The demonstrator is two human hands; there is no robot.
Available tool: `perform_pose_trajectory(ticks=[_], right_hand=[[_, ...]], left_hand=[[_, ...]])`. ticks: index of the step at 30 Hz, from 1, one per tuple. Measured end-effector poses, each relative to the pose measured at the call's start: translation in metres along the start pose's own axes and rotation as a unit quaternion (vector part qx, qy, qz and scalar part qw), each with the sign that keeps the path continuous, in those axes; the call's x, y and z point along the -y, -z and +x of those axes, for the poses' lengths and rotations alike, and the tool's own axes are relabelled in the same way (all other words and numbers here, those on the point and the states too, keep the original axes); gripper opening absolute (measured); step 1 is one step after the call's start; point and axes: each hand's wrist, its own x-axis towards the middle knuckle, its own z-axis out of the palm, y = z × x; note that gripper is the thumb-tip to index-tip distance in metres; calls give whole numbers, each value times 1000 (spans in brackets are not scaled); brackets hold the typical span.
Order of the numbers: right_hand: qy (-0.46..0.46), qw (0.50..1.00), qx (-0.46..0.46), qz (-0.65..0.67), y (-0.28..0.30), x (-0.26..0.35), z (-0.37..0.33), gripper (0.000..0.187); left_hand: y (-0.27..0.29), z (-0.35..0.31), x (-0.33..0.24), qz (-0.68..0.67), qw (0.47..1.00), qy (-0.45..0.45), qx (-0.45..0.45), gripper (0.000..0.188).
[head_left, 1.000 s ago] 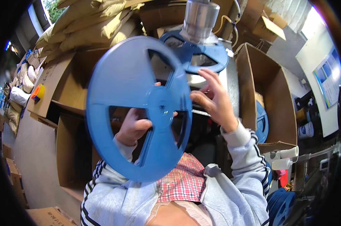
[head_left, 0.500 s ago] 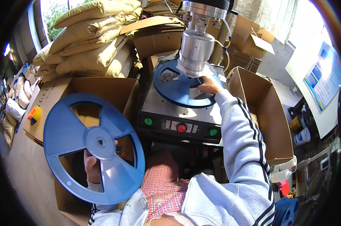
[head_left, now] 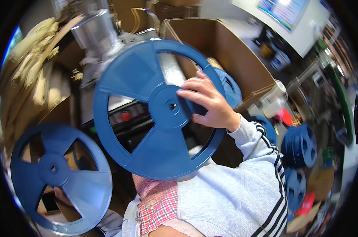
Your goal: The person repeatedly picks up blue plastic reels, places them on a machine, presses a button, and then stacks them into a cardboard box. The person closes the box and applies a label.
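Observation:
In the middle, close to me, my right hand [head_left: 210, 100] grips a large blue plastic reel [head_left: 137, 75] by the edge of its hub, fingers and thumb over one of its cut-out windows. The reel is tilted, its round face toward me, with a small hole at the centre. At the lower left my left hand [head_left: 63, 196] shows only partly, through a window of a second blue reel flange [head_left: 86, 185]. That hand supports the flange from behind, and most of its fingers are hidden.
Behind the reel stands a press with a metal head [head_left: 94, 33] and a red button [head_left: 126, 115]. An open cardboard box [head_left: 242, 51] is at the far right, beside another blue reel [head_left: 230, 87]. Blue reels [head_left: 299, 146] are stacked at right. Sacks [head_left: 36, 67] fill the left.
My right hand has lifted the blue reel off the press table and brought it toward me. The left flange has dropped lower left, and the view has swung right.

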Motion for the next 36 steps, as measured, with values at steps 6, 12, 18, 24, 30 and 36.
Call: perform_pose_trajectory(ticks=[6, 12, 18, 24, 30, 36], right_hand=[[-343, 857, -335, -190, 108, -3, -193, 59], [-613, 639, -247, -395, 99, -36, -449, 56], [-730, 552, -128, -383, 28, -44, -523, 61], [-419, 835, -292, -205, 45, -41, -285, 23], [-183, 803, -42, 565, -47, 47, -56, 59], [-223, 495, -60, 838, -149, 65, -5, 51]], left_hand=[[-4, -64, 44, 16, 992, 123, -20, 91], [-18, -85, 86, 31, 975, 218, -16, 91], [-49, -58, 94, 44, 976, 208, 37, 90], [-102, 18, 38, 73, 975, 89, 191, 89], [-170, 56, 18, 369, 886, 34, 279, 91], [-165, 75, 47, 688, 626, -47, 363, 90]])
